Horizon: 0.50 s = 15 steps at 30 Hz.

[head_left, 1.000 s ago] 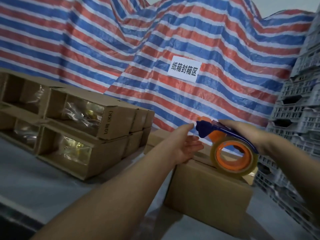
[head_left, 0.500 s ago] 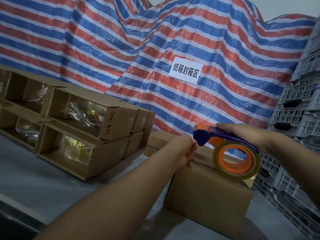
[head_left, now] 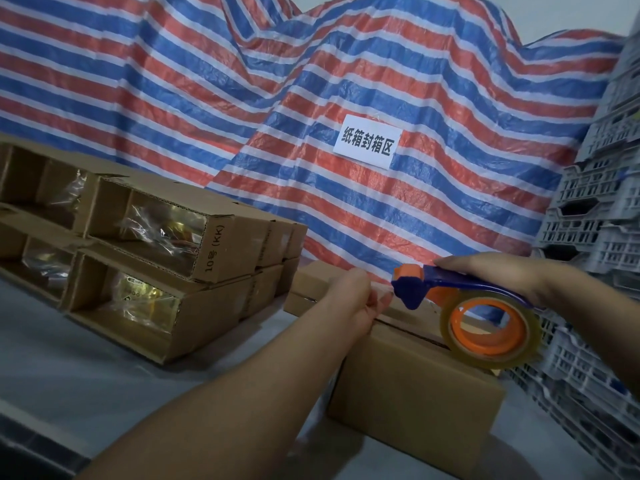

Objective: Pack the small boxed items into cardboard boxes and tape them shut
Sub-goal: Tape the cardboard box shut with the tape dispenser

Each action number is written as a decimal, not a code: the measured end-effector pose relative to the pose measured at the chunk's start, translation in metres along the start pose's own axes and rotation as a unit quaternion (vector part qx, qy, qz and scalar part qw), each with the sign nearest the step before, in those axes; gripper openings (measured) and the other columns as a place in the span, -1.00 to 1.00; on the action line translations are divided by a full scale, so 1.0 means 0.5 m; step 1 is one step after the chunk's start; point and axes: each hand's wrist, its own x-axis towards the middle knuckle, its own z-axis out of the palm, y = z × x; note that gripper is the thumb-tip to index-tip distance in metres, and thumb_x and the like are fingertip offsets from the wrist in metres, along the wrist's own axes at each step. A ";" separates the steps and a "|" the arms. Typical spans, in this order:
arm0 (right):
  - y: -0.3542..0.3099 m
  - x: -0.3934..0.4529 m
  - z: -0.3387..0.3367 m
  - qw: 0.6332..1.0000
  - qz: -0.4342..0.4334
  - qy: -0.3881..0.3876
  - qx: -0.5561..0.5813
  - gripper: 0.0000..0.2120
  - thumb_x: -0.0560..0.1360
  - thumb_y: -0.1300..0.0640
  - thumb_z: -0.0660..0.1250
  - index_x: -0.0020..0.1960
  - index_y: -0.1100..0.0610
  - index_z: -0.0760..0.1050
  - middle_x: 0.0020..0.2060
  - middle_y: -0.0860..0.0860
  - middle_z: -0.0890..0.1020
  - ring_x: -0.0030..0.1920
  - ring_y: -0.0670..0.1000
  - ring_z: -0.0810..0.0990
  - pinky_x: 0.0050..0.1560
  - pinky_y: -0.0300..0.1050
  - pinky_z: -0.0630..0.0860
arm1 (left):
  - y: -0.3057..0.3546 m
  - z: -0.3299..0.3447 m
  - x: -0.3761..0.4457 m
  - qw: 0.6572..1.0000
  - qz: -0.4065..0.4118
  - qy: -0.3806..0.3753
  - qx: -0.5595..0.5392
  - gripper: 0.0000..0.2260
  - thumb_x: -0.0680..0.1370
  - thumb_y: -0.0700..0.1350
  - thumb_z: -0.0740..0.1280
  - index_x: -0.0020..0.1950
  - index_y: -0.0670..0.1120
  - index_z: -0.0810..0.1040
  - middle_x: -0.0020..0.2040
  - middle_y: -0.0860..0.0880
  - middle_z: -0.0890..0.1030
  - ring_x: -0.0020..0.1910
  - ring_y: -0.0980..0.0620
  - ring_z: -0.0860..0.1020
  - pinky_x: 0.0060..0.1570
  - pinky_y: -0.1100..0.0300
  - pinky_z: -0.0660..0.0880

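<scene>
A closed brown cardboard box (head_left: 412,386) stands on the grey table in front of me, its top seam showing. My right hand (head_left: 491,273) grips the blue handle of a tape dispenser (head_left: 464,299) with an orange core and a clear tape roll, held just above the box top. My left hand (head_left: 356,299) pinches the free end of the clear tape right at the dispenser's blue head, over the box's far left corner. Another closed box (head_left: 304,289) lies behind it.
Stacked open-ended cartons (head_left: 166,268) holding plastic-wrapped gold items fill the left of the table (head_left: 69,368). A red, white and blue striped tarp with a white paper sign (head_left: 367,145) hangs behind. Grey plastic crates (head_left: 595,237) are piled at the right.
My left hand went from flat against the dispenser head to fingers closed on the tape end. The dispenser dropped slightly toward the box top.
</scene>
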 end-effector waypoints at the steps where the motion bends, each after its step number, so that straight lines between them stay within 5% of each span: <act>1: -0.005 -0.002 0.006 1.000 -0.009 0.002 -0.020 -0.53 0.59 -0.22 0.25 0.05 0.21 0.57 -0.29 0.13 0.68 -0.41 0.00 0.62 -0.32 -0.18 0.55 | 0.002 -0.001 0.001 1.000 0.000 0.002 0.012 -0.67 0.55 -0.44 0.09 0.26 -0.23 0.42 0.19 -0.30 0.54 -0.46 0.07 0.41 -0.63 0.35 0.39; 6: -0.032 -0.015 0.025 0.995 -0.020 -0.002 -0.094 -0.58 0.65 -0.20 0.15 -0.03 0.13 0.55 -0.37 0.05 0.67 -0.44 -0.07 0.61 -0.29 -0.22 0.52 | 0.034 -0.018 0.026 0.969 0.053 0.033 0.240 -0.96 0.57 -0.24 0.25 -0.05 -0.20 0.47 -0.21 -0.10 0.50 -0.39 0.06 0.42 -0.47 0.25 0.40; 9: -0.046 -0.010 0.034 0.991 -0.034 -0.014 -0.128 -0.60 0.67 -0.18 0.11 -0.06 0.09 0.53 -0.40 0.00 0.65 -0.45 -0.09 0.59 -0.26 -0.22 0.51 | 0.046 -0.061 0.031 0.915 0.119 0.032 0.385 -0.76 0.58 -0.10 0.32 0.15 -0.23 0.55 -0.08 -0.12 0.60 -0.30 0.06 0.46 -0.39 0.29 0.41; 12: -0.059 -0.002 0.042 0.981 -0.044 -0.020 -0.188 -0.61 0.67 -0.19 0.10 0.00 0.06 0.55 -0.36 -0.02 0.68 -0.39 -0.11 0.62 -0.22 -0.26 0.51 | 0.040 -0.091 0.015 0.899 0.117 0.013 0.421 -0.80 0.59 -0.15 0.32 0.17 -0.19 0.55 -0.22 -0.04 0.54 -0.50 0.16 0.40 -0.63 0.39 0.27; 15: -0.071 0.005 0.049 0.975 -0.039 -0.023 -0.219 -0.62 0.67 -0.19 0.08 0.10 0.04 0.55 -0.24 -0.02 0.74 -0.30 -0.11 0.68 -0.34 -0.36 0.51 | 0.028 -0.103 0.021 0.897 0.105 0.010 0.429 -0.74 0.62 -0.11 0.30 0.27 -0.19 0.48 -0.11 -0.05 0.54 -0.36 0.14 0.43 -0.61 0.38 0.31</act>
